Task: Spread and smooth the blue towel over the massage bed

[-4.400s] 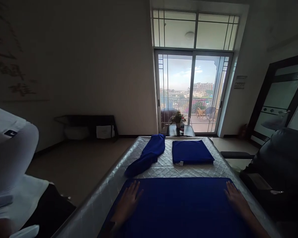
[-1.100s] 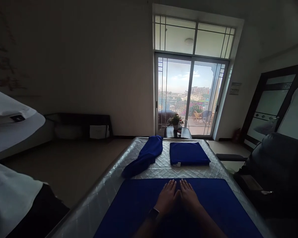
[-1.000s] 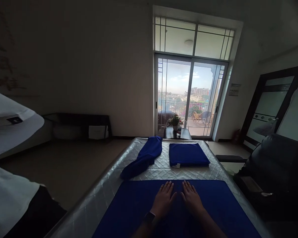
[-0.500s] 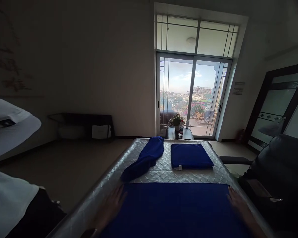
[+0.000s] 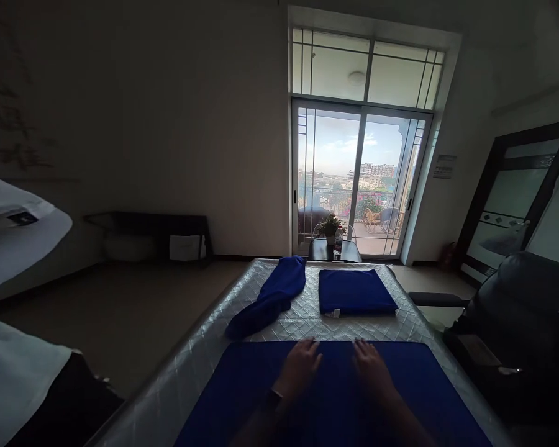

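Observation:
A blue cloth (image 5: 242, 397) lies spread flat over the near part of the quilted silvery table cover (image 5: 205, 329). My left hand (image 5: 302, 363) rests near the middle of its far edge, palm down, fingers stretched forward. Beside it, a short gap to the right, my right hand (image 5: 369, 360) lies the same way, fingers extended. Neither hand grips anything. Beyond the cloth sit a folded blue cloth (image 5: 356, 292) with a small white tag and, to its left, a loosely bunched blue cloth (image 5: 270, 298).
A dark armchair (image 5: 531, 323) stands on the right. At the left edge is a person in a white top (image 5: 23, 372). A small black table (image 5: 323, 250) with a potted plant (image 5: 330, 225) and a bottle (image 5: 338, 241) stands before the glass door (image 5: 328, 167).
Both hands have moved inward from the cloth's two far corners to near the middle of its far edge. The folded and bunched cloths lie where they were.

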Tool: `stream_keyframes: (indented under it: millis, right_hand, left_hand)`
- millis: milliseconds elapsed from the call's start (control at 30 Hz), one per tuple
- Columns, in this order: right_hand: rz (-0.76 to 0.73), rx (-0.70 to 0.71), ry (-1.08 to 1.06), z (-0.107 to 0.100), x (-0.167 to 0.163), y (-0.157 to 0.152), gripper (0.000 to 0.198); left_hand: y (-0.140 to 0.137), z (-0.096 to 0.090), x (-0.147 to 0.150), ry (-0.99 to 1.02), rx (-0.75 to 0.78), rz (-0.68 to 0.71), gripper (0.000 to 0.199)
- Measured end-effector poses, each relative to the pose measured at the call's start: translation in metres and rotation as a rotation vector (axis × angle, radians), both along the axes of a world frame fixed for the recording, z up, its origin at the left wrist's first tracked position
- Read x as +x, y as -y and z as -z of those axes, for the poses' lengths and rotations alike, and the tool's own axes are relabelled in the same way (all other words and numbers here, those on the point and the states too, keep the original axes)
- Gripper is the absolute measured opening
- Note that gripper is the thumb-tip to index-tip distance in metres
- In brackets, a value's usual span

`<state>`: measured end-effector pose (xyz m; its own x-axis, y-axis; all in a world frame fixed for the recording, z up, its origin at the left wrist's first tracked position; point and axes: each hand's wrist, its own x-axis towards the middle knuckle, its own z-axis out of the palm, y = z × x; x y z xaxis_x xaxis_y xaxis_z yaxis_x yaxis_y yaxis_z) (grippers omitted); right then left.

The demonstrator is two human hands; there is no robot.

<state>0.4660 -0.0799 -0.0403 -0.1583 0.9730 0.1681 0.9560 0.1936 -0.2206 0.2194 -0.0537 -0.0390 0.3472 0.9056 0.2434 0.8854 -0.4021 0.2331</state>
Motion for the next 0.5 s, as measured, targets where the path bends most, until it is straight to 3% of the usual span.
stream_keyframes:
  millis: [100,233,367,500]
  right_hand:
    - [-0.076,-0.04,-0.027,0.01,-0.038,-0.004,0.058]
    - [-0.081,-0.086,-0.028,0.018,-0.042,-0.007,0.061]
    - [-0.01,-0.098,-0.024,0.016,-0.01,-0.005,0.065]
    - [0.137,-0.025,-0.035,0.006,0.034,0.008,0.061]
  left_hand:
    - [-0.001,0.013,0.043,0.015,-0.022,0.082,0.046]
    - [-0.001,0.023,0.047,0.035,-0.048,0.102,0.05]
    - [-0.002,0.017,0.009,-0.025,-0.097,0.031,0.053]
    - [-0.003,0.016,-0.063,-0.094,-0.13,-0.091,0.056]
